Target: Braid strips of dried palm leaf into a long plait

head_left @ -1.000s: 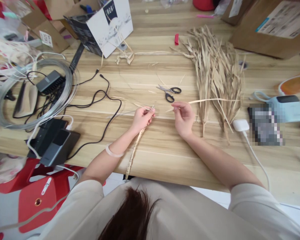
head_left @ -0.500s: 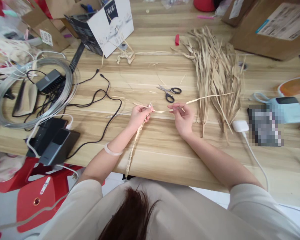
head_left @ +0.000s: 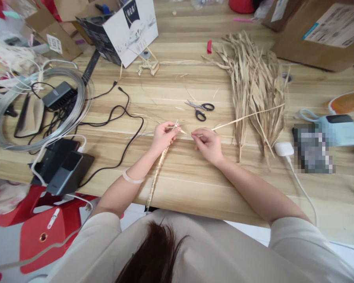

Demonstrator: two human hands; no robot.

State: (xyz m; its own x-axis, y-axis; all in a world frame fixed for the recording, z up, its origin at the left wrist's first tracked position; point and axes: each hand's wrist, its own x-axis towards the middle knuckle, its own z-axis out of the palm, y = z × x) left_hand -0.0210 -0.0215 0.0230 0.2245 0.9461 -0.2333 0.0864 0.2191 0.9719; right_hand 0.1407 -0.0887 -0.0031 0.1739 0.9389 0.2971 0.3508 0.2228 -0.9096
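My left hand (head_left: 165,136) is closed on the upper end of a narrow braided straw cord (head_left: 156,177). The cord hangs down past the table's front edge, and short strand ends poke out above my thumb. Between the fingertips of my right hand (head_left: 207,144) is a long pale straw strip (head_left: 238,119); its free end slants up to the right, across the dried leaves. A short gap lies between the two hands, where a bit of strip shows by my left thumb. Black-handled scissors (head_left: 201,109) lie open just beyond my hands.
Bundles of dried leaves (head_left: 253,86) lie to the right. Coiled clear tubing or wire (head_left: 85,106), black cables (head_left: 118,108) and a power bank (head_left: 66,171) are on the left. Boxes (head_left: 327,35) stand at the back. A light-blue device (head_left: 340,131) sits far right.
My right hand has moved a little left and down, closer to my left hand, and its fingers have curled in more. The strip has shifted with it. My left hand stays nearly in place.
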